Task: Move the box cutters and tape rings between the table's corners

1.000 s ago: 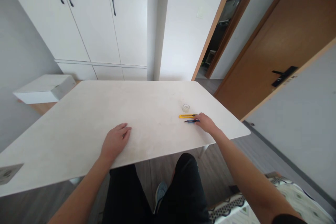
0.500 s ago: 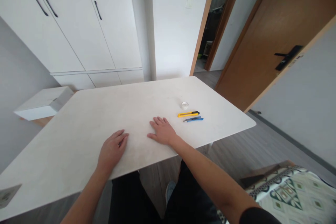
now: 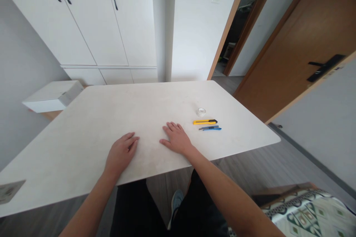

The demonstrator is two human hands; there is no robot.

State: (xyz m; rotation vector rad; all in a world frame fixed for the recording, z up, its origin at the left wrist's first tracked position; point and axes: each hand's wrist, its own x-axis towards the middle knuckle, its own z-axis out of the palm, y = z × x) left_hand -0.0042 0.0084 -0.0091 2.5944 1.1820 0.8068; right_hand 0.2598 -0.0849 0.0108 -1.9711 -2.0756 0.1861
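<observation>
The half-curled left hand and outspread right hand are rested empty. A yellow cutter is laid farther right.

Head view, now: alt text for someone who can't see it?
A person's left hand and right hand rest palm-down on a white table. Right of the right hand lie a blue cutter, a yellow cutter and a small roll of tape, nearest to farthest. White cabinets stand behind.
</observation>
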